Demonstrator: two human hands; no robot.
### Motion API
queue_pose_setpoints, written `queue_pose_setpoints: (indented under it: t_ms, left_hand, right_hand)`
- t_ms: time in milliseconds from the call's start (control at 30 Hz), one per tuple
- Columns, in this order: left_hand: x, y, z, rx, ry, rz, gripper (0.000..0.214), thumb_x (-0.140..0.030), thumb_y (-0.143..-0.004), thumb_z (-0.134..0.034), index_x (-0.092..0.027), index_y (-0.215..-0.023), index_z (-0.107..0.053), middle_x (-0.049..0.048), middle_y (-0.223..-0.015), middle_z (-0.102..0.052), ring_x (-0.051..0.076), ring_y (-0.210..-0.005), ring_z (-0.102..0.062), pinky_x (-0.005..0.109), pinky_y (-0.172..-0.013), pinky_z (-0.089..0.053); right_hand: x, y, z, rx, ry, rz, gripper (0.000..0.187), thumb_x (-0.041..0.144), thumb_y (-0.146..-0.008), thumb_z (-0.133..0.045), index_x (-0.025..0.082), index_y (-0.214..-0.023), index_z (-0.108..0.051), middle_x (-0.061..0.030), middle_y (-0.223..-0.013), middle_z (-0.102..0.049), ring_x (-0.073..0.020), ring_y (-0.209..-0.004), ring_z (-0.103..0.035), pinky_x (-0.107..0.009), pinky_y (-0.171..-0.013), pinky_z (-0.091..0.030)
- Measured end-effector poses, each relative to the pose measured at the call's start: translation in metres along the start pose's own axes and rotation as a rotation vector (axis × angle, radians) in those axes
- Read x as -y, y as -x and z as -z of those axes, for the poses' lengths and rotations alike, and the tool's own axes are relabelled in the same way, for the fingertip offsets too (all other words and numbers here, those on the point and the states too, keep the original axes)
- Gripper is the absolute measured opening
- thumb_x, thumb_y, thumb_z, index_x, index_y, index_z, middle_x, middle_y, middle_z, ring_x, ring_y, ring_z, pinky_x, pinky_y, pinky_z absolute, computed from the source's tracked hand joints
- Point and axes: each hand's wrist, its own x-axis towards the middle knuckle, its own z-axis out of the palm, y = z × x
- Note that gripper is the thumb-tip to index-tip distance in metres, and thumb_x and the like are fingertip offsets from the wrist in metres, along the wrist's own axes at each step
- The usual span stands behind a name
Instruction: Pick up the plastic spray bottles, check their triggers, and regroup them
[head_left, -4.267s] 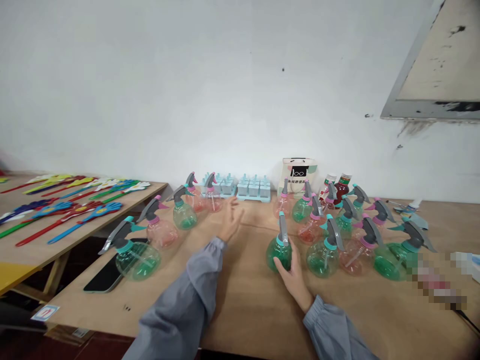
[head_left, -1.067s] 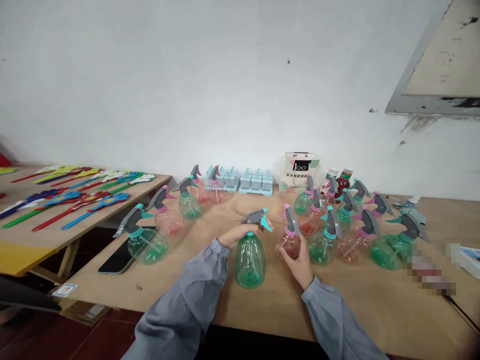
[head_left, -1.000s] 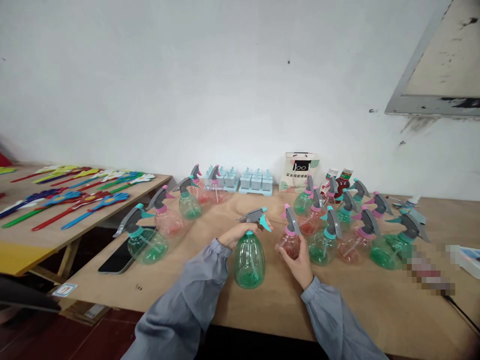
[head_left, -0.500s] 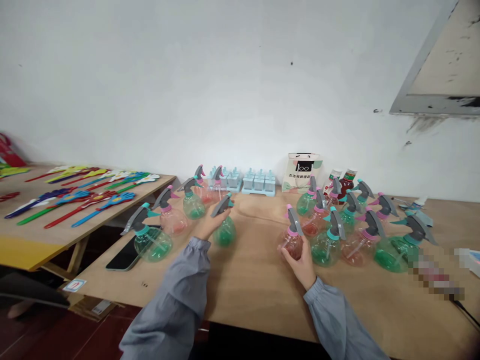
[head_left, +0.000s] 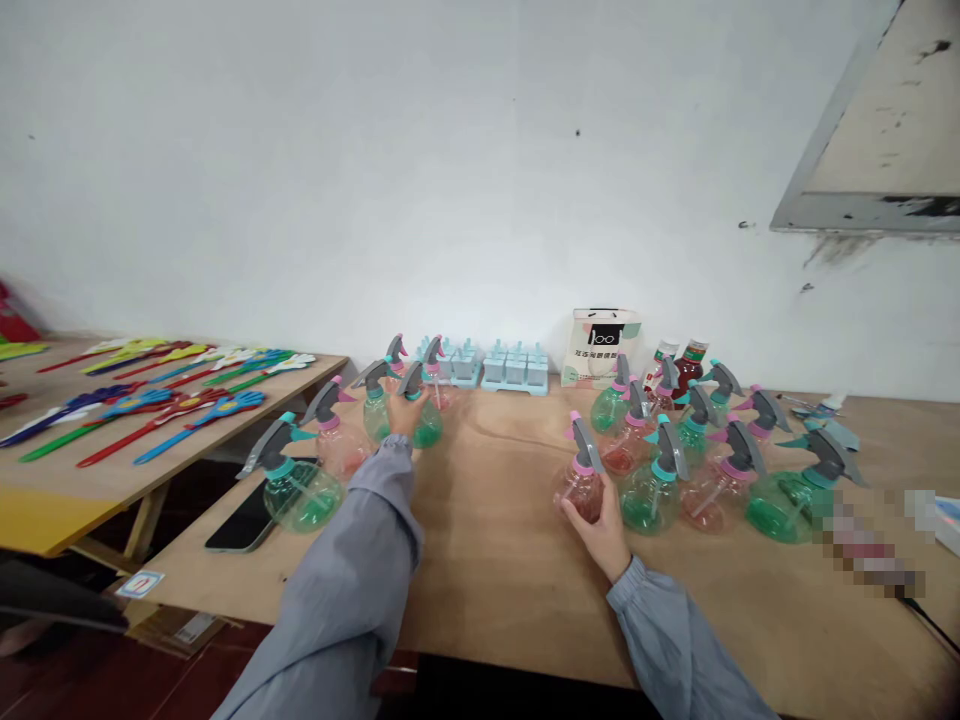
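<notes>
My left hand (head_left: pixel 406 414) reaches far out to the left and grips a green spray bottle (head_left: pixel 427 428) with a grey trigger, set down among a row of green and pink spray bottles (head_left: pixel 330 450) on the wooden table (head_left: pixel 495 560). My right hand (head_left: pixel 598 522) wraps round the belly of a pink spray bottle (head_left: pixel 581 480) with a pink collar, at the near edge of a dense cluster of green and pink spray bottles (head_left: pixel 697 455) on the right.
A black phone (head_left: pixel 241 515) lies near the left table corner. Blue ice-lolly moulds (head_left: pixel 491 368), a small paper bag (head_left: pixel 600 345) and red bottles (head_left: pixel 686 362) stand by the wall. A second table (head_left: pixel 67 480) at left carries colourful hand-shaped swatters.
My left hand carried the green bottle from the middle of the table out to the left row and stood it there. My right hand stayed on the pink bottle.
</notes>
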Motion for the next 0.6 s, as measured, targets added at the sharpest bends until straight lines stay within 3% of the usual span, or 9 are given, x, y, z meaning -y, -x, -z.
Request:
queue_pose_setpoints:
  t_ms: [233, 367, 500, 533, 600]
  left_hand:
    - [0.004, -0.004, -0.011, -0.083, -0.076, -0.015, 0.022, -0.03, -0.077, -0.07, -0.016, -0.092, -0.064, 0.007, -0.091, -0.066, 0.029, -0.099, -0.066, 0.041, -0.086, -0.05]
    - [-0.004, 0.006, -0.009, -0.136, -0.036, -0.09, 0.039, -0.031, -0.076, -0.073, -0.016, -0.11, -0.059, 0.0103, -0.111, -0.065, 0.028, -0.11, -0.063, 0.042, -0.099, -0.047]
    - [-0.021, 0.047, -0.005, -0.405, 0.068, -0.159, 0.063, -0.031, -0.077, -0.072, -0.017, -0.13, -0.041, 0.0198, -0.14, -0.047, 0.029, -0.135, -0.047, 0.046, -0.112, -0.039]
    - [-0.027, 0.062, -0.005, -0.43, 0.081, -0.164, 0.064, -0.031, -0.078, -0.07, -0.018, -0.132, -0.039, 0.0211, -0.144, -0.043, 0.03, -0.138, -0.043, 0.047, -0.113, -0.037]
    - [-0.043, 0.095, -0.006, -0.37, 0.115, -0.186, 0.058, -0.031, -0.082, -0.065, -0.02, -0.133, -0.039, 0.0196, -0.148, -0.04, 0.031, -0.139, -0.043, 0.047, -0.111, -0.039]
  right_hand:
    - [0.002, 0.001, -0.003, 0.013, -0.012, -0.004, 0.073, 0.051, -0.082, -0.071, 0.017, -0.14, -0.043, -0.0167, -0.132, -0.058, -0.0319, -0.124, -0.057, -0.054, -0.107, -0.047]
    - [0.003, 0.002, -0.004, 0.018, -0.013, 0.004, 0.072, 0.05, -0.082, -0.071, 0.017, -0.139, -0.044, -0.0161, -0.131, -0.059, -0.0319, -0.124, -0.058, -0.054, -0.107, -0.047]
    - [0.003, 0.003, -0.005, 0.015, -0.021, 0.004, 0.074, 0.052, -0.08, -0.073, 0.017, -0.139, -0.045, -0.0155, -0.128, -0.06, -0.0322, -0.122, -0.059, -0.053, -0.105, -0.048]
    - [0.004, 0.003, -0.006, 0.019, -0.025, 0.004, 0.074, 0.052, -0.079, -0.073, 0.017, -0.139, -0.045, -0.0153, -0.129, -0.06, -0.0324, -0.122, -0.059, -0.053, -0.105, -0.048]
    - [0.006, 0.003, -0.009, 0.024, -0.038, -0.001, 0.075, 0.053, -0.078, -0.074, 0.019, -0.138, -0.046, -0.0148, -0.129, -0.059, -0.0328, -0.123, -0.058, -0.053, -0.106, -0.048]
